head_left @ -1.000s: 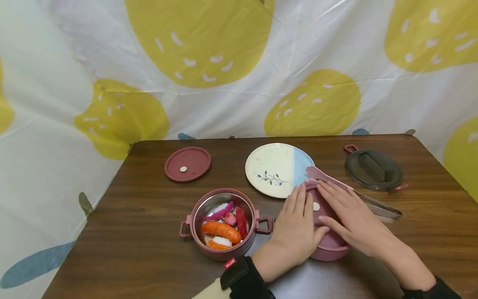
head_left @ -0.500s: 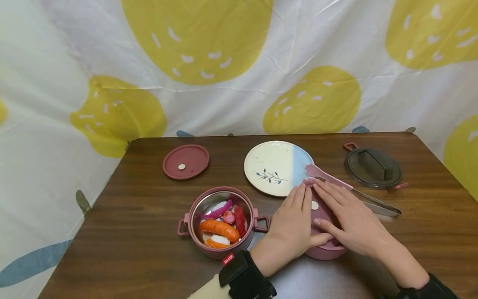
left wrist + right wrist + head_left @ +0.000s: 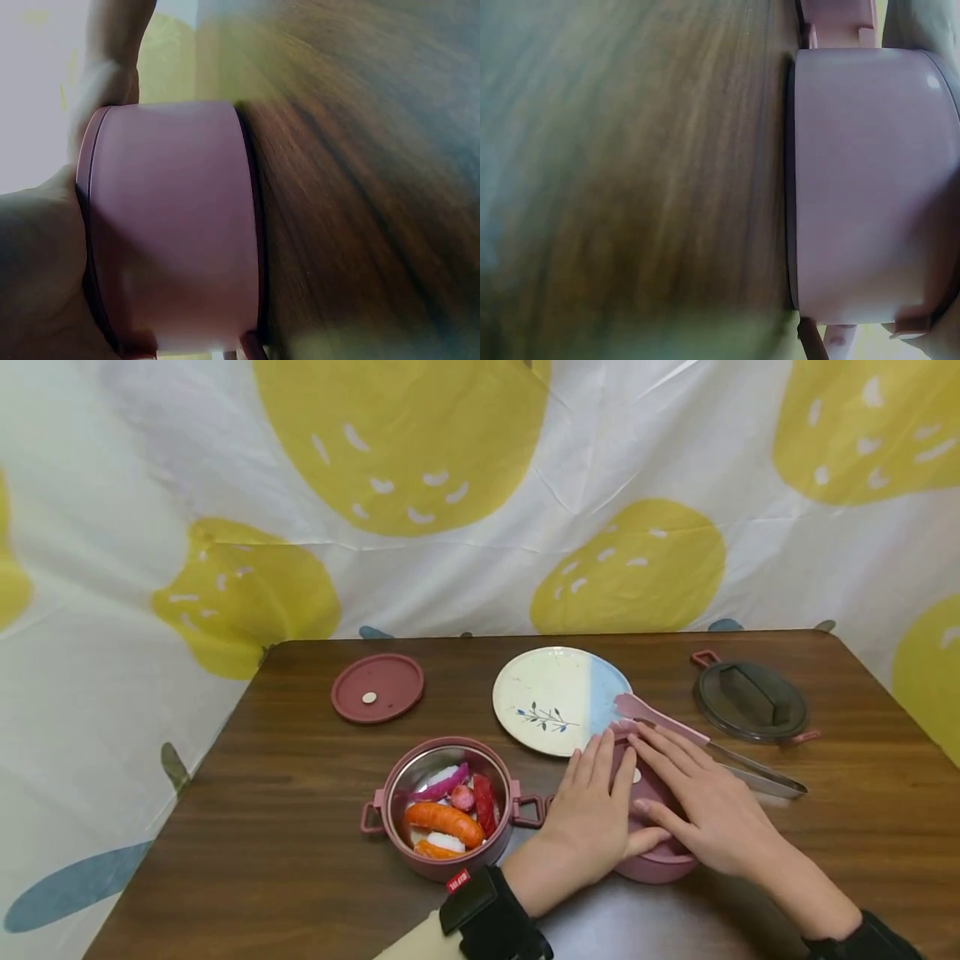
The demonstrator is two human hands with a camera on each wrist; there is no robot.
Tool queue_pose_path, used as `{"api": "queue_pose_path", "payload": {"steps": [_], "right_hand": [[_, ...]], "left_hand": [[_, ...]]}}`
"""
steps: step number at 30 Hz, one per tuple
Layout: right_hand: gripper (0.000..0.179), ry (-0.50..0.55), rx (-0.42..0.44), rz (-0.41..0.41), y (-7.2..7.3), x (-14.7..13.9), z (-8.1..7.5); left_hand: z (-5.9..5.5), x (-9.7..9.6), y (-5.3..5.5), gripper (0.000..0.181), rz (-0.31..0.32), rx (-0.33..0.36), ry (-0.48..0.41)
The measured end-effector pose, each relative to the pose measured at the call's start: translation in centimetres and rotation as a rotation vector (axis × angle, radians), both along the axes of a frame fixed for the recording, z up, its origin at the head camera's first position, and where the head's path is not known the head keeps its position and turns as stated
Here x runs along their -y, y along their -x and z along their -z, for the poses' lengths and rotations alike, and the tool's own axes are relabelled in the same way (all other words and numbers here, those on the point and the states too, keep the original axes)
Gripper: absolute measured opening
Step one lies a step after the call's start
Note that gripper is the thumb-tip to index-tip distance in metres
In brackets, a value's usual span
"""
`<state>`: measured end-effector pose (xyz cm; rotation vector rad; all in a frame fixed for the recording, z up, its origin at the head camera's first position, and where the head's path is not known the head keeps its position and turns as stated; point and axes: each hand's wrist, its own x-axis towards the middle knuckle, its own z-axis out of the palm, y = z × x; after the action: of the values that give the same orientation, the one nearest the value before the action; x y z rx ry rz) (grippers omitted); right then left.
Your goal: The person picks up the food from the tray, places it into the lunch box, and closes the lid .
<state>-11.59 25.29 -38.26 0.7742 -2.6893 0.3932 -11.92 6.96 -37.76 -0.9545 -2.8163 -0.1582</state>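
Observation:
A pink lidded pot (image 3: 654,867) stands on the table at centre right; its side also fills much of the left wrist view (image 3: 172,225) and the right wrist view (image 3: 870,187). Both hands lie flat on its lid (image 3: 656,789), which has a white round button. My left hand (image 3: 585,818) covers the lid's left side, fingers straight. Over the right side my right hand (image 3: 708,806) rests with straight fingers too. To the left sits an uncovered pink pot (image 3: 442,868) holding a sausage (image 3: 444,823), a purple piece (image 3: 442,785) and a red piece (image 3: 484,806).
A loose pink lid (image 3: 378,687) lies at the back left. Behind the pots is a white-and-blue plate (image 3: 543,693), with pink-tipped tongs (image 3: 667,718) leaning over its right edge. A small pan with a dark lid (image 3: 750,700) stands at the back right.
Both hands stay on the lid, with only slight shifts of the fingers. The head view has tilted a little and come back.

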Motion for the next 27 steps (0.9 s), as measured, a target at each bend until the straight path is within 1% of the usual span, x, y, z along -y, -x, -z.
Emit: {"api": "queue_pose_path", "payload": {"steps": [3,6,8,10,12,15,17,19,21,22,24,27], "right_hand": [[0.070,0.015,0.015,0.004,0.0,0.0,0.4],[0.071,0.026,0.026,0.007,-0.1,-0.1,0.6],[0.071,0.027,0.026,0.007,-0.1,-0.1,0.6],[0.071,0.029,0.020,0.002,-0.1,-0.1,0.5],[0.071,0.034,0.016,0.000,0.0,0.0,0.4],[0.073,0.048,0.018,0.003,0.1,0.1,0.3],[0.074,0.055,0.020,0.005,0.1,0.2,0.3],[0.075,0.057,0.021,0.006,0.1,0.3,0.3],[0.074,0.060,0.024,0.002,0.2,0.3,0.2],[0.074,0.061,0.026,0.002,0.1,0.3,0.2],[0.073,0.063,0.025,0.007,0.1,0.2,0.1],[0.072,0.070,0.026,0.015,0.0,0.1,0.0]], "left_hand": [[0.2,0.5,0.1,0.088,0.035,0.014,-0.011],[-0.3,1.4,0.1,0.084,0.072,0.035,0.012],[-1.2,2.4,0.0,0.080,0.084,0.057,0.021],[-2.4,3.8,-0.2,0.076,0.092,0.049,-0.002],[-3.7,5.5,-0.3,0.070,0.095,0.049,-0.064],[-5.7,8.7,-0.3,0.062,0.088,0.056,-0.181],[-6.9,11.2,-0.3,0.055,0.067,0.049,-0.260],[-7.8,13.9,-0.1,0.048,0.028,0.019,-0.329],[-8.4,16.6,0.3,0.040,-0.020,-0.030,-0.387],[-8.6,18.0,0.7,0.037,-0.047,-0.053,-0.410],[-8.7,20.5,1.4,0.032,-0.104,-0.068,-0.458],[-8.4,23.6,2.5,0.027,-0.181,-0.074,-0.505]]}}
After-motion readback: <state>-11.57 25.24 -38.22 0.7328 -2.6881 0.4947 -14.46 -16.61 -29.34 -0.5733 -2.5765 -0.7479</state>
